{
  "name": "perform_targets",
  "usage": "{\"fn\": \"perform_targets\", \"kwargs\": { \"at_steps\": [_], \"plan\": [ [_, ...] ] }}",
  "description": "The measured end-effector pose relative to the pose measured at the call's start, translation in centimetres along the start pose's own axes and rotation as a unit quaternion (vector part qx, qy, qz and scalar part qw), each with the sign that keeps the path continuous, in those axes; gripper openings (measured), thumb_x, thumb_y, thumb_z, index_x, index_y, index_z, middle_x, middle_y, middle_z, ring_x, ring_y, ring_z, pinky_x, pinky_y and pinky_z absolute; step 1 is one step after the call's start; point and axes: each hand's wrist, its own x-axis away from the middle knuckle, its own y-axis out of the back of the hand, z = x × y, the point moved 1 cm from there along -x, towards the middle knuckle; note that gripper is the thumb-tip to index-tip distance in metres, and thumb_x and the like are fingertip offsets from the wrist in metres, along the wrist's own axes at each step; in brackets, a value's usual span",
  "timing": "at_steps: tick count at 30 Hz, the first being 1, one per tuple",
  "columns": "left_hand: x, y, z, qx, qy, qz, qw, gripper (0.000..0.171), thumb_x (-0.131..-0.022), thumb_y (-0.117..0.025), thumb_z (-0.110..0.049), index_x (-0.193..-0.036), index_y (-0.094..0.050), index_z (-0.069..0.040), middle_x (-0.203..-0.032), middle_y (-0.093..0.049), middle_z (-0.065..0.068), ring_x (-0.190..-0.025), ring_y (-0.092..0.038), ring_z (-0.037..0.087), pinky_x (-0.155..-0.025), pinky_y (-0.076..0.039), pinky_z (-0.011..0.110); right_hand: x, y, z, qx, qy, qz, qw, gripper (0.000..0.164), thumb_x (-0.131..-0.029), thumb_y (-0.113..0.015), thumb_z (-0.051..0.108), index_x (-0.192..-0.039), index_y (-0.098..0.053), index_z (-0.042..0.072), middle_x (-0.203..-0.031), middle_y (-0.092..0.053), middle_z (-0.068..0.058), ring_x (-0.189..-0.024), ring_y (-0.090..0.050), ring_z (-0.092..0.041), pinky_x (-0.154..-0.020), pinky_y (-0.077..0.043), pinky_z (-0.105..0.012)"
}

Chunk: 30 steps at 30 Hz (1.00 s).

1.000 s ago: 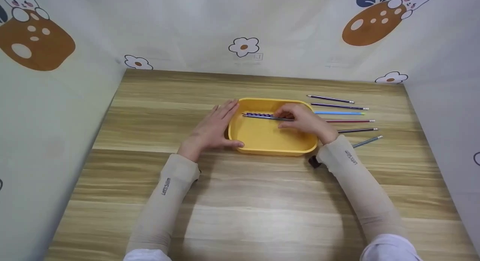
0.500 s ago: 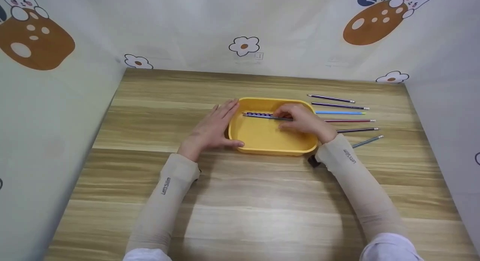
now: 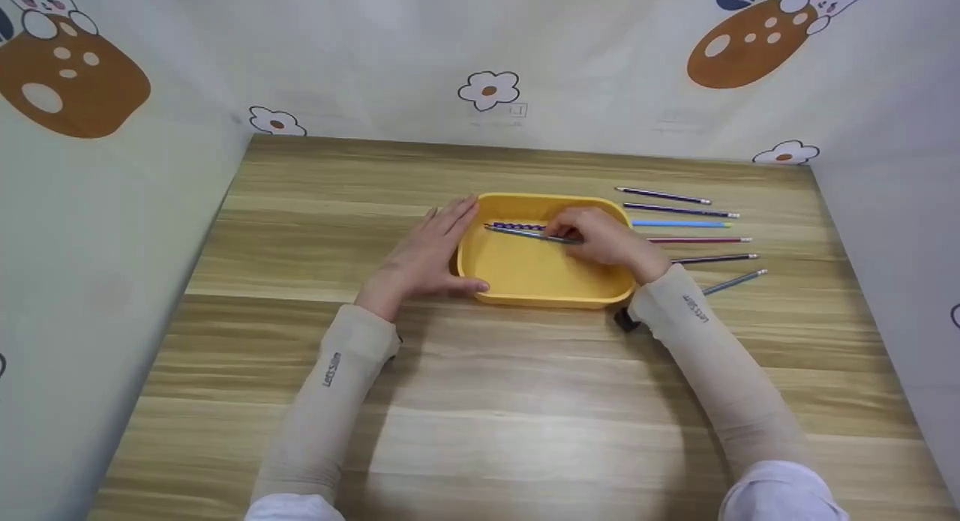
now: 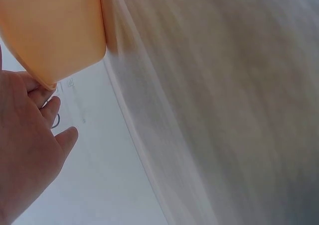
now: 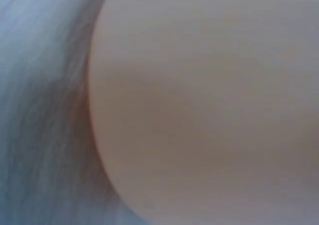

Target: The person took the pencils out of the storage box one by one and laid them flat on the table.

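A yellow plastic tray (image 3: 546, 305) stands on the wooden table. My left hand (image 3: 424, 259) rests against its left end in the head view, fingers straight along the back-left corner and thumb over the front-left rim. In the left wrist view, that hand's fingers touch the tray's rim (image 4: 47, 85). Inside the tray, my right hand (image 3: 596, 236) pinches a grey pencil (image 3: 525, 234) with its tip pointing left. Beside it lies a purple patterned pencil (image 3: 517, 226), partly hidden by the fingers. Only the tray's blurred outer wall (image 5: 199, 110) fills most of the right wrist view.
Several pencils lie in a loose row right of the tray, among them a blue one (image 3: 679, 224), a dark red one (image 3: 697, 241) and a grey one (image 3: 735, 281) under the right forearm. A patterned curtain (image 3: 375, 64) encloses the table's back and sides.
The grey pencil has tilted slightly, its right end dropping toward the front, and my right fingers have curled in more. My left hand and the tray stay in place.
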Motion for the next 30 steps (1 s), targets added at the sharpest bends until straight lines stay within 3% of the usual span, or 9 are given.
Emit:
{"fn": "perform_targets", "kwargs": {
  "at_steps": [11,30],
  "plan": [
    [-0.11,-0.01,0.07,0.004,0.002,-0.001,1.0,0.121,-0.076,-0.067,-0.075,-0.162,-0.004,-0.017,-0.171,0.0,-0.002,-0.158,-0.002,0.019,-0.131,-0.003,0.044,-0.21,-0.19,0.05,0.025,-0.026,-0.003,0.999,0.028,-0.09,-0.064,-0.005,-0.116,-0.07,0.006,-0.113,-0.07,-0.011,-0.1,-0.063,-0.025,-0.094,-0.057,-0.044],
    [-0.04,-0.09,0.18,-0.008,-0.012,-0.014,0.9998,0.123,-0.075,-0.065,-0.078,-0.162,-0.005,-0.015,-0.171,-0.001,-0.002,-0.158,-0.003,0.019,-0.131,-0.005,0.044,-0.06,-0.28,-0.12,0.026,0.014,-0.025,0.999,0.026,-0.087,-0.059,-0.009,-0.103,-0.074,0.006,-0.098,-0.072,-0.01,-0.088,-0.065,-0.022,-0.08,-0.059,-0.038]
  ]
}}
